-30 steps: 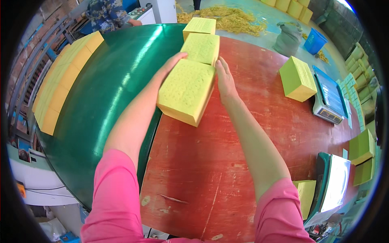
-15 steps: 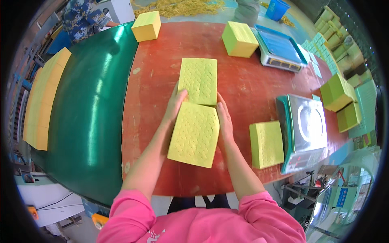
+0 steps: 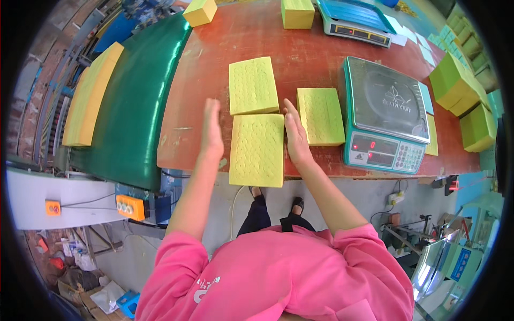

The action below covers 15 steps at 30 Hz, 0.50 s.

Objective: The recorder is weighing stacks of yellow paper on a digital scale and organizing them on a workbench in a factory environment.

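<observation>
Two thick yellow blocks, looking like stacks of paper with rows of punched curved marks on top, lie end to end before me. The nearer yellow block [image 3: 257,150] is close to the table's front edge; the farther block [image 3: 254,85] sits slightly skewed beyond it. My left hand [image 3: 212,128] is upright and flat to their left, a gap away from both. On the other side my right hand [image 3: 295,134] is held open with its fingers extended, between the near block and a third yellow block [image 3: 321,116]. Neither hand grips anything.
A digital scale [image 3: 385,101] stands right of the third block, and another scale [image 3: 356,21] is at the back. More yellow blocks [image 3: 466,80] are stacked at the right. A green conveyor belt [image 3: 134,96] runs along the left of the red table [image 3: 182,128], carrying a row of blocks [image 3: 96,96].
Both hands have come away from the two blocks, the left more widely. The blocks now lie straighter and nearer the table's front edge. The whole view has shifted downward.
</observation>
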{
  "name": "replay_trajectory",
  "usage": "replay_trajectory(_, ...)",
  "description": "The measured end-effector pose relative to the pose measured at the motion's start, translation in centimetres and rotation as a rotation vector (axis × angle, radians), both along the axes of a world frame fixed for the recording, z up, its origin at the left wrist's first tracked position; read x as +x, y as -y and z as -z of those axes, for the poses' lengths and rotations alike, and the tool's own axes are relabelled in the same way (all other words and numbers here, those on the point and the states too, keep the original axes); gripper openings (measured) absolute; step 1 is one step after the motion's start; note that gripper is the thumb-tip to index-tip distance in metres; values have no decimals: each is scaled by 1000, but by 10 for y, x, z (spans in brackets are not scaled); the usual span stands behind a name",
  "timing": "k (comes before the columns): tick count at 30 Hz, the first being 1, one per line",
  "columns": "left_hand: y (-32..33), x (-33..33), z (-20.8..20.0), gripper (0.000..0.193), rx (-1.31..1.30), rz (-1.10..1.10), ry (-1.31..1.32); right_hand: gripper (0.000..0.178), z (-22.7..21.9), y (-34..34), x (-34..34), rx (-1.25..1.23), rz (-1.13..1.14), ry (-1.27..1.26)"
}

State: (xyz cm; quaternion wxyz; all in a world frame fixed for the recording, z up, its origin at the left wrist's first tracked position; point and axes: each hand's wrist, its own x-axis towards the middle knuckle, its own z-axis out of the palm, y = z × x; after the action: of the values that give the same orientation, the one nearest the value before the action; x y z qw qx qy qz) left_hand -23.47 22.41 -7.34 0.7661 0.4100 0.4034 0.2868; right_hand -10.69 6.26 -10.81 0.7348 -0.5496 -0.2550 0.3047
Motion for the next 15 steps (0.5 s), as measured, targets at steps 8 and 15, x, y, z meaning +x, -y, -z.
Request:
replay_trajectory(8, 69, -38, -9, 75, 830, 176, -583, 48, 14, 138, -78, -182, -89, 144)
replay_trajectory(15, 94, -43, -10, 65, 771, 423, -597, 38, 62, 135, -91, -31, -113, -814)
